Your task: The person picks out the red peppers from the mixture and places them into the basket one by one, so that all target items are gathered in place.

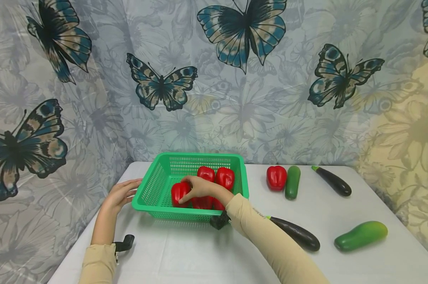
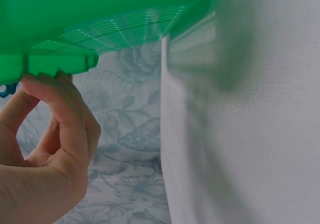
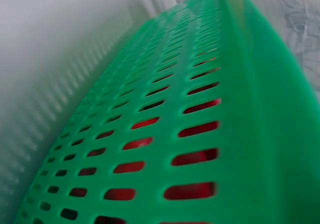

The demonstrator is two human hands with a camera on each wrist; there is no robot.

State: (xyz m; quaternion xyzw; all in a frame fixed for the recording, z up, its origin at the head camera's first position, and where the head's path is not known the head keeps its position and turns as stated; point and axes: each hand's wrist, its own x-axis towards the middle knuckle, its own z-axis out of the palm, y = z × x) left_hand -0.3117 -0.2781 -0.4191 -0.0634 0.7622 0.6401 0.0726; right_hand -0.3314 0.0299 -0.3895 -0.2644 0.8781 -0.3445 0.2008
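Note:
A green plastic basket (image 1: 185,213) with slotted walls holds several red bell peppers (image 1: 224,178). Inside it, my right hand (image 1: 201,187) reaches over the front rim and grips the leftmost red bell pepper (image 1: 177,195), thumb on the near side and fingers over the top. In the right wrist view the basket wall (image 3: 240,114) hides that hand, and red shows through the slots. At the basket's left side, my left hand (image 1: 119,194) has its fingertips right at the rim. The left wrist view shows those fingers (image 2: 70,108) loosely bent beneath the rim.
On the white table (image 1: 157,256), to the right of the basket, lie another red bell pepper (image 1: 276,178), a cucumber (image 1: 292,182), two eggplants (image 1: 333,182) and a green, yellow-tipped papaya-like fruit (image 1: 361,236). A butterfly-print cloth (image 1: 242,114) hangs behind and beside the table.

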